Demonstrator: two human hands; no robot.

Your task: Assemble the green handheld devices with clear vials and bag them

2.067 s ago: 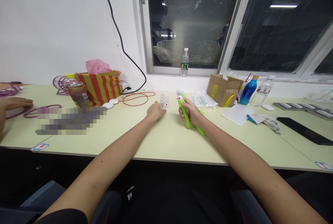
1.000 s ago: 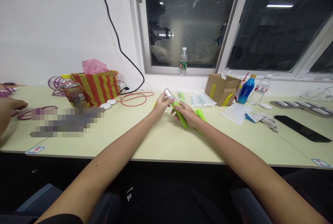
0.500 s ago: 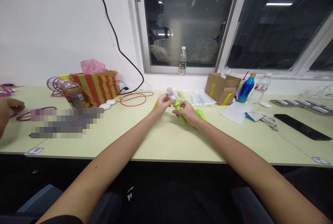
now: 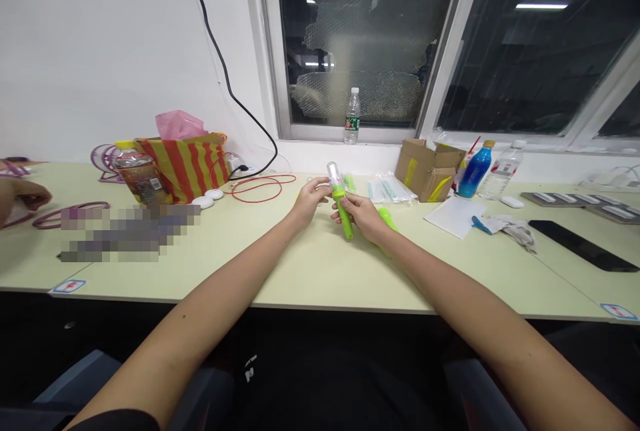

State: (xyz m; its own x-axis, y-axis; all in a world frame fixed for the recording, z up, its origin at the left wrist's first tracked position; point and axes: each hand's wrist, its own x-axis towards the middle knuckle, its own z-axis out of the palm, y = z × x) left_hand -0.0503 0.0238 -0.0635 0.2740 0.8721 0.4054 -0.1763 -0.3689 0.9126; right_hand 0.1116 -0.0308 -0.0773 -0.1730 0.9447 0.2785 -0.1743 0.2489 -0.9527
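Observation:
A bright green light stick (image 4: 349,223) with a clear domed top is held upright, leaning slightly left, above the table. My right hand (image 4: 363,214) is closed round its green handle just below the collar. My left hand (image 4: 309,205) is beside the clear top, fingers apart and curved, the tips at its left edge; whether they touch it I cannot tell. Another green piece (image 4: 387,219) lies on the table, partly hidden behind my right hand. Behind the stick lies a further small green part (image 4: 349,183).
Clear plastic packets (image 4: 393,187) and a cardboard box (image 4: 430,167) stand behind my right hand. Further right are a blue bottle (image 4: 475,171), white paper (image 4: 454,216), a glove (image 4: 507,227) and a black phone-like slab (image 4: 583,244). Left are a red cable (image 4: 257,197), striped bag (image 4: 197,167) and another person's hand (image 4: 27,197).
The light stick has turned more upright. My left fingers have loosened from its clear top and shifted to its left side. My right hand keeps its hold on the handle.

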